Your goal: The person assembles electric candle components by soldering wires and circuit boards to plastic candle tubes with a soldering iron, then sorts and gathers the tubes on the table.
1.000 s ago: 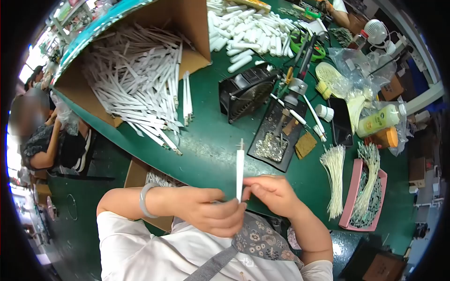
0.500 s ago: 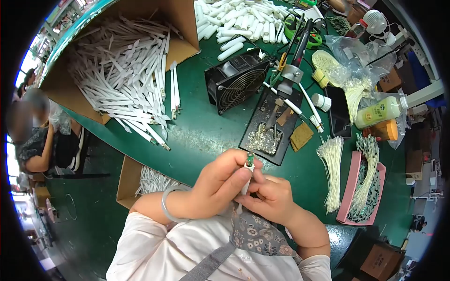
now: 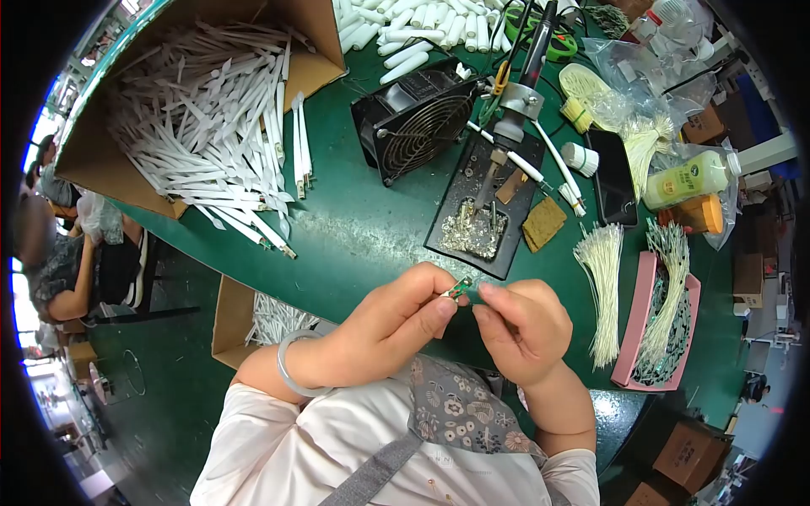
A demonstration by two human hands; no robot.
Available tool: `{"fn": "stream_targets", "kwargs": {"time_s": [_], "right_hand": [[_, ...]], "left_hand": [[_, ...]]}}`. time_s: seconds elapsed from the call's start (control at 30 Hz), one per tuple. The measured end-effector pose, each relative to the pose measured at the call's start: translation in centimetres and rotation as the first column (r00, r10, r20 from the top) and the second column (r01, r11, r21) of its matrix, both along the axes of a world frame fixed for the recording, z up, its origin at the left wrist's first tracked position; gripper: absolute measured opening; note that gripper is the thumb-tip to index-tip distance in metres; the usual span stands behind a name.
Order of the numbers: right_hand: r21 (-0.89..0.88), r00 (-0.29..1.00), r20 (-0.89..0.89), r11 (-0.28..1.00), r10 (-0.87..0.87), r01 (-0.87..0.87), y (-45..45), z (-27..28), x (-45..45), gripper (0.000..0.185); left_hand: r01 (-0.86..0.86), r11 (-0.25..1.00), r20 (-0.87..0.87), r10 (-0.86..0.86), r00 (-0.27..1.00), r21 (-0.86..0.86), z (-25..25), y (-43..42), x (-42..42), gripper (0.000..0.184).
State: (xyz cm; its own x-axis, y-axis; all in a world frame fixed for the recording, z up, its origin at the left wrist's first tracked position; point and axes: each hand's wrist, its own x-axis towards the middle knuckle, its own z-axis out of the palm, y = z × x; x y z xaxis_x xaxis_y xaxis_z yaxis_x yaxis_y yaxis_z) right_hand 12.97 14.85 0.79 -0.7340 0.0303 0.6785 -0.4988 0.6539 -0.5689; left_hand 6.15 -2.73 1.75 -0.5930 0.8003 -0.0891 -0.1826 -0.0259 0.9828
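Observation:
Pinched between the thumb and fingers of my left hand is a small green circuit board with a white end, most of it covered by the fingers. My right hand is close by on the right, fingers curled, with the thumb and index tips just beside the board. Whether those tips hold something tiny cannot be made out. Beyond the hands, a soldering iron is mounted tip down over a black stand littered with solder bits. A brown sponge pad lies at the stand's right edge.
A black fan stands behind the hands. On the left, a cardboard box holds many white sticks; a lower box holds more. At right are a wire bundle, a pink tray, a phone and a bottle. Someone sits at far left.
My right hand has moved right, away from the left hand's fingers. The circuit board has tilted from upright toward the right. The whole view has shifted slightly.

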Motion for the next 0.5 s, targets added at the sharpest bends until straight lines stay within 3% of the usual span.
{"fn": "stream_targets", "kwargs": {"time_s": [0.2, 0.4, 0.5], "right_hand": [[0.147, 1.0, 0.009, 0.989, 0.017, -0.018, 0.0, -0.5, 0.3, 0.034], [0.118, 0.989, -0.143, 0.993, 0.025, -0.008, 0.0, -1.1, -0.6, 0.028], [0.119, 0.999, -0.037, 0.993, -0.005, 0.009, -0.1, -0.3, -0.1, 0.021]], "left_hand": [[0.001, 1.0, 0.011, -0.001, 1.0, -0.014, -0.3, 0.0, 0.0, 0.017], [-0.018, 0.999, 0.028, 0.019, 0.999, -0.037, -0.3, 0.2, 0.0, 0.015], [-0.004, 0.998, 0.036, 0.007, 0.999, -0.063, -0.7, 0.4, -0.2, 0.016]]}}
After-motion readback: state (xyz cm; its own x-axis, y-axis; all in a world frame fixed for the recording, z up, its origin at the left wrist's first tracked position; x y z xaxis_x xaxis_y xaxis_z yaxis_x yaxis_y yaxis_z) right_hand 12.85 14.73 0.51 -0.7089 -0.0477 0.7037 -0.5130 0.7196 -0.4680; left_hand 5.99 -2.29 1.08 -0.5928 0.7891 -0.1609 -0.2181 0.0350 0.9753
